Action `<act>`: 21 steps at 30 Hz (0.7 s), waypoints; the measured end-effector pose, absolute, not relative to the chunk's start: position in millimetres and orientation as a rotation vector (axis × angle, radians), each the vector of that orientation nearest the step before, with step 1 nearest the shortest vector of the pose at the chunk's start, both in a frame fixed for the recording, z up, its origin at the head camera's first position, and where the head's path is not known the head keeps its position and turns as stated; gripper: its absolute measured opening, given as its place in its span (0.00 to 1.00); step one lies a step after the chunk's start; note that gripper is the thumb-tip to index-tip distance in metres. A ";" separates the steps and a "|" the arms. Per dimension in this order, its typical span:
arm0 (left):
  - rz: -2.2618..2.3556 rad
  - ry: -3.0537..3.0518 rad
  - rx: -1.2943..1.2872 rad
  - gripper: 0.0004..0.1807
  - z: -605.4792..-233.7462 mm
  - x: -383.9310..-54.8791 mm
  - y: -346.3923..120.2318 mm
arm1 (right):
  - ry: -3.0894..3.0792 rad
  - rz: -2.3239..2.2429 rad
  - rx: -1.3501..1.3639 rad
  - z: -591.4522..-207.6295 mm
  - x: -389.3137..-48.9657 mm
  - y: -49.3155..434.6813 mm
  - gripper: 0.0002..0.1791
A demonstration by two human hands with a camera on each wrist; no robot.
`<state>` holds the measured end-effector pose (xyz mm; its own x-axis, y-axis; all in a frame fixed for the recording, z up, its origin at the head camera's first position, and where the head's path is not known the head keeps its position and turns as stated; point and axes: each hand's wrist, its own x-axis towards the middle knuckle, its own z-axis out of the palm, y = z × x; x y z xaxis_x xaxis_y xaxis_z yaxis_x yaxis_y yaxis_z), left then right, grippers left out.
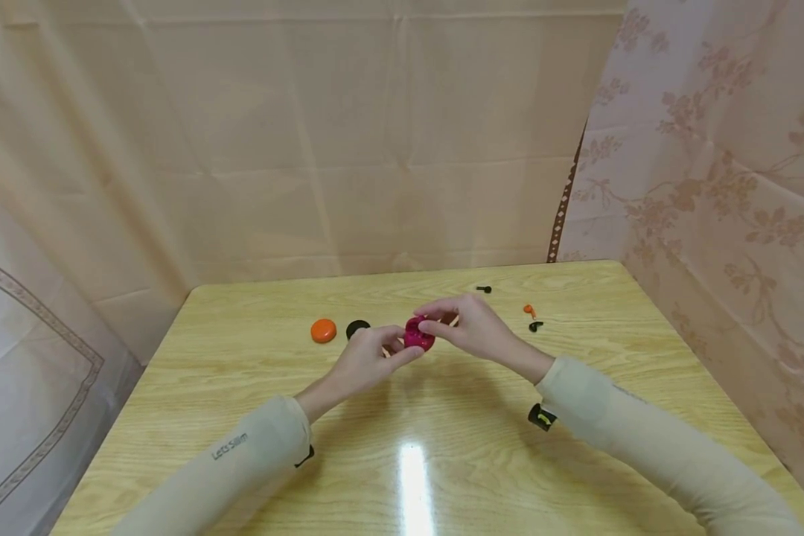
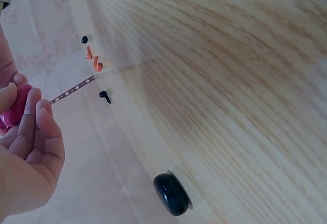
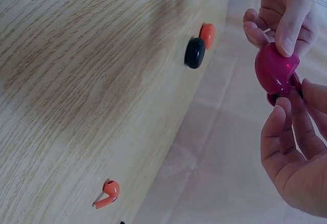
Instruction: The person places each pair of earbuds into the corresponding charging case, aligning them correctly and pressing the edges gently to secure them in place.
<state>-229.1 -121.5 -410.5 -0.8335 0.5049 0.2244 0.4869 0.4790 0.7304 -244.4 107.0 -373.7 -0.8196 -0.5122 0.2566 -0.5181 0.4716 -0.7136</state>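
My left hand [image 1: 368, 359] grips a glossy magenta earbud case [image 1: 418, 339], raised above the table. Its lid stands partly open, as the right wrist view shows. At the lid side, my right hand [image 1: 472, 327] pinches the case between thumb and fingers. Those fingers cover part of the inside, so whether an earbud is there is hidden. Just beyond my left hand sits a black earbud case [image 3: 194, 53], next to an orange case [image 1: 323, 330]; both are closed.
Loose earbuds lie on the right half of the wood-grain table [image 1: 241, 417]: a black one [image 1: 485, 289] near the back edge, another black one [image 1: 536, 326], and two orange earbuds [image 2: 97, 64]. Curtains [image 1: 375, 149] hang behind and at both sides.
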 end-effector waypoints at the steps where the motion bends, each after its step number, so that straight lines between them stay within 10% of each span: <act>1: 1.315 2.685 0.899 0.12 -410.5 -229.2 -121.7 | -2.689 1.308 0.940 -374.1 -244.6 107.0 0.12; 21: 1.325 2.673 0.903 0.12 -408.8 -227.2 -123.9 | -2.671 1.327 0.959 -375.1 -243.6 105.3 0.09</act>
